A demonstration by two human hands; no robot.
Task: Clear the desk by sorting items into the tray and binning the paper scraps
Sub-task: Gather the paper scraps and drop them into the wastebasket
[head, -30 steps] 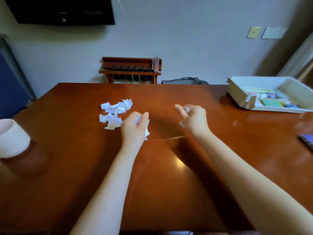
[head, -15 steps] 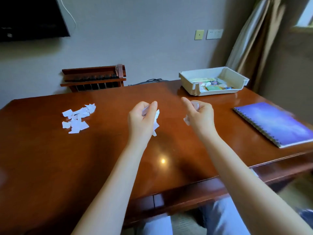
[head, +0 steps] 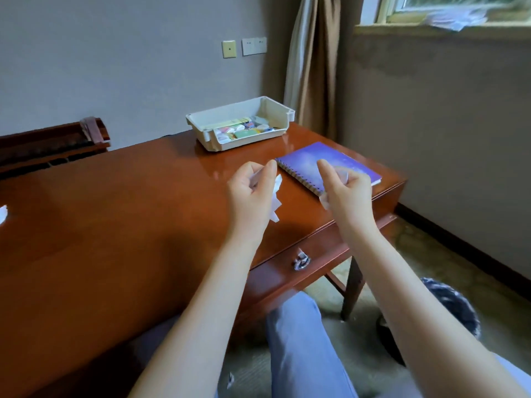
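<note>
Left hand [head: 253, 191] squeezes white paper scraps [head: 276, 196] over the shiny brown desk [head: 115, 211], and right hand [head: 347, 193] squeezes more. White tray [head: 275, 110] sits at 12 o'clock, purple notebook [head: 304, 156] at 2. Brown curtain [head: 310, 67] hangs in the far corner by a window [head: 431, 7].

head-worn view, angled down, desk [head: 115, 225] close

Paper scraps [head: 275, 196] mostly hidden inside left hand [head: 250, 193] and right hand [head: 346, 193], another scrap [head: 3, 214] cut by left edge, tray [head: 208, 141] contents too small to identify, near-right dark object [head: 449, 303] blurred.
</note>
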